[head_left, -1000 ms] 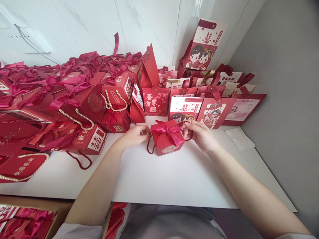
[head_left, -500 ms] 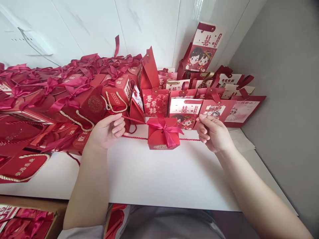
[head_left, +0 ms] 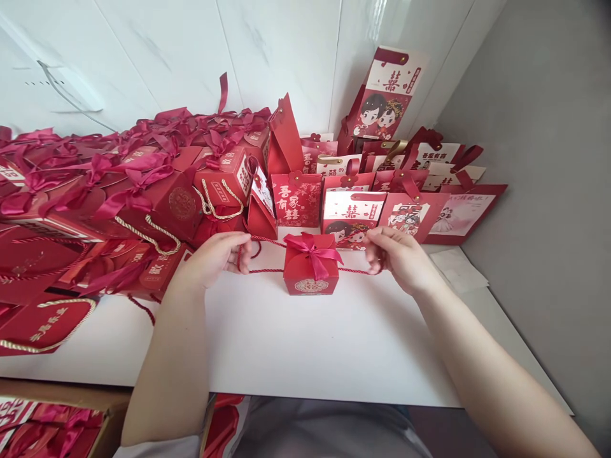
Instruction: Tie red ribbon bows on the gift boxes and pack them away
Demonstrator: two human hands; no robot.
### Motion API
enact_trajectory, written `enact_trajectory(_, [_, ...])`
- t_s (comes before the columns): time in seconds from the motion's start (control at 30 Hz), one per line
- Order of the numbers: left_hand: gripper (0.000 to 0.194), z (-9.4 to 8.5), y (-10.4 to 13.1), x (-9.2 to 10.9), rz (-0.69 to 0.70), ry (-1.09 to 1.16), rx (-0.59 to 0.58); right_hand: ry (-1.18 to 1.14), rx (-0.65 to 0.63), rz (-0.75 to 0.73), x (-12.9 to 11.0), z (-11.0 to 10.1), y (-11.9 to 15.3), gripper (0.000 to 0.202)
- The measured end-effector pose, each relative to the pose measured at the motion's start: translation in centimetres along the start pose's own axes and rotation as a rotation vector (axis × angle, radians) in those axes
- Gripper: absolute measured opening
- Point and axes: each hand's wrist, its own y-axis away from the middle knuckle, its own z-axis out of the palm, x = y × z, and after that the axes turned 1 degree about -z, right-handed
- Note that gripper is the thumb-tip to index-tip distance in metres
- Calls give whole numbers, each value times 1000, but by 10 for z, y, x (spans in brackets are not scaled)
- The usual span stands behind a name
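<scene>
A small red gift box with a dark pink ribbon bow on its lid is in front of me, between my hands. Twisted red cord handles come out of both its sides. My left hand is closed on the left cord, which loops around its fingers. The right cord is in my right hand, pinched between thumb and fingers. Both cords stretch sideways from the box, and its patterned front faces me.
Many red boxes with ribbon bows are piled at the left. Printed red and white gift bags stand in rows behind the box. A cardboard carton with more boxes is at the lower left. A grey wall bounds the right side.
Both hands have come a little closer together toward the box, still on the cords. The box has tipped back, so more of its front shows.
</scene>
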Motion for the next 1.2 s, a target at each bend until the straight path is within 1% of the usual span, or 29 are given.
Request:
enact_trajectory(0.03, [29, 0, 0, -4, 34, -130, 20, 64, 8, -19, 3, 1, -1, 23])
enact_trajectory(0.07, [38, 1, 0, -7, 73, -252, 1, 127, 24, -45, 7, 2, -1, 20])
enact_trajectory(0.1, [56, 2, 1, -9, 108, -360, -63, 183, 44, -75, 10, 3, -1, 18])
enact_trajectory(0.13, [78, 4, 2, -11, 136, -453, -162, 227, 54, -102, 14, 5, -1, 20])
enact_trajectory(0.17, [98, 7, 4, -11, 163, -532, -267, 269, 34, -130, 17, 7, 0, 24])
enact_trajectory(0.2, [113, 10, 5, -11, 193, -598, -352, 312, -16, -163, 20, 9, 2, 31])
enact_trajectory(0.23, [121, 15, 6, -11, 229, -644, -397, 356, -90, -202, 22, 12, 4, 39])
enact_trajectory(0.27, [122, 20, 7, -11, 273, -668, -403, 398, -172, -244, 24, 15, 6, 48])
enact_trajectory(0.33, [113, 28, 7, -10, 355, -665, -377, 451, -312, -325, 27, 19, 9, 65])
enact_trajectory(0.37, [105, 31, 6, -10, 370, -644, -361, 453, -343, -353, 28, 21, 10, 70])
enact_trajectory(0.4, [96, 32, 4, -11, 367, -607, -344, 437, -346, -362, 28, 21, 11, 72])
enact_trajectory(0.47, [79, 32, 1, -12, 350, -504, -278, 387, -315, -341, 27, 21, 12, 66])
enact_trajectory(0.53, [66, 28, -2, -13, 355, -411, -165, 327, -260, -301, 26, 19, 10, 55])
enact_trajectory(0.63, [51, 23, -2, -11, 328, -370, 1, 247, -208, -279, 27, 17, 8, 41])
enact_trajectory(0.7, [45, 22, 0, -8, 268, -335, 46, 213, -206, -267, 30, 18, 7, 36])
enact_trajectory(0.73, [44, 23, 2, -6, 249, -316, 51, 199, -209, -263, 32, 20, 6, 34])
enact_trajectory(0.8, [50, 23, 5, -4, 248, -289, 31, 195, -209, -270, 34, 23, 7, 31])
enact_trajectory(0.87, [56, 24, 7, -4, 273, -267, -27, 213, -212, -301, 34, 26, 9, 33])
enact_trajectory(0.93, [60, 23, 7, -6, 296, -231, -142, 234, -254, -331, 33, 29, 13, 40])
enact_trajectory(1.0, [63, 22, 7, -8, 287, -241, -287, 244, -327, -351, 31, 30, 17, 53])
enact_trajectory(1.07, [79, 21, 7, -8, 242, -299, -370, 253, -378, -339, 30, 30, 19, 63])
enact_trajectory(1.1, [83, 20, 6, -7, 219, -317, -378, 249, -374, -328, 30, 30, 20, 64])
enact_trajectory(1.13, [82, 20, 6, -7, 203, -317, -366, 235, -354, -313, 30, 29, 20, 63])
enact_trajectory(1.2, [69, 18, 2, -7, 196, -285, -294, 171, -290, -279, 30, 28, 19, 57])
